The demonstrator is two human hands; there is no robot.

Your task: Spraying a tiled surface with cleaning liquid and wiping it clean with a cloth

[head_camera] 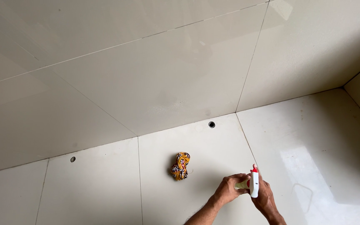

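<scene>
Tiles, large, glossy and cream-coloured, cover both the flat tiled surface below and the tiled wall that rises behind it, with thin grout lines between them. A side wall closes the corner far to the right of the crumpled cloth, and a patch of window light lies on the tile to the right of it. Two small round holes sit along the back edge of the surface: one hole up and right of the cloth, another hole well to its left.

The cloth, yellow with a dark and red pattern, lies bunched on the tile, untouched.

Down and right of the cloth, both hands meet around a white spray bottle head with a red tip. Its long axis runs roughly upright in the picture, red tip pointing toward the wall. The left hand curls its fingers closed on the bottle's side; the right hand wraps the trigger part from the right.
</scene>
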